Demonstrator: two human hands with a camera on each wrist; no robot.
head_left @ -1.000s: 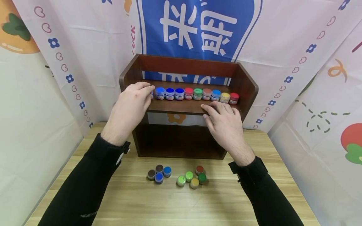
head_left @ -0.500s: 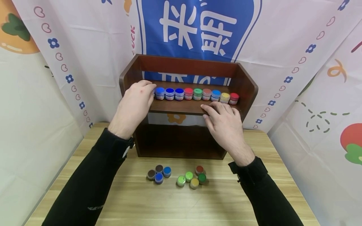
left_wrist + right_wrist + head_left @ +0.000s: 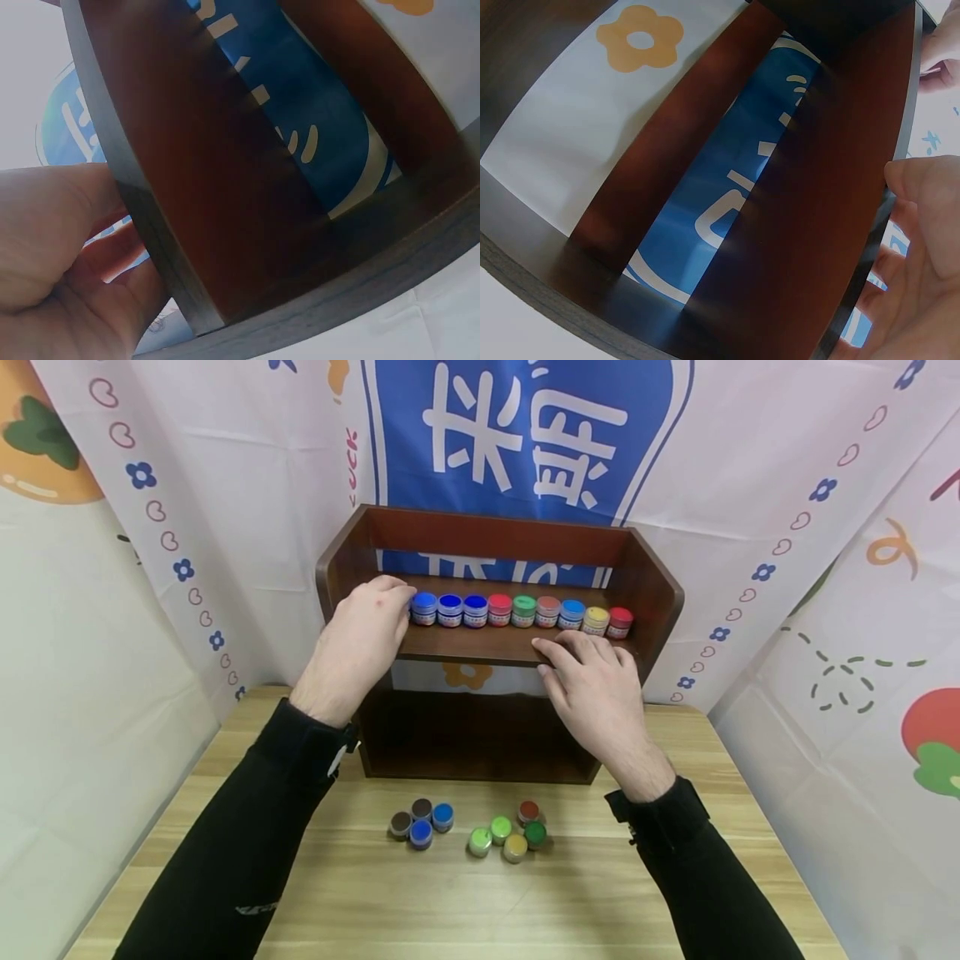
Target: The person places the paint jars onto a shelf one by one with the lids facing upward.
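Observation:
In the head view, my left hand (image 3: 362,639) is at the left end of the upper shelf. Its curled fingers pinch a paint jar that they almost wholly hide; only a bluish sliver shows. Right beside it begins a row of small paint jars with coloured lids, from a blue-lidded jar (image 3: 424,608) to a red-lidded jar (image 3: 620,622). My right hand (image 3: 600,693) rests with loosely bent fingers on the front edge of the shelf (image 3: 465,647), in front of the yellow-lidded jar (image 3: 596,620). From below, the right wrist view shows its thumb (image 3: 922,184) against that edge.
On the wooden table (image 3: 450,910) before the dark brown rack (image 3: 480,777) stand two loose groups of jars: brown and blue lids (image 3: 422,822) at left, green, yellow and red-brown lids (image 3: 510,833) at right. A printed cloth (image 3: 270,468) hangs behind.
My left hand has shifted slightly right and up against the row, covering more of the jar at its left end. The right hand and the jars on the table stay put.

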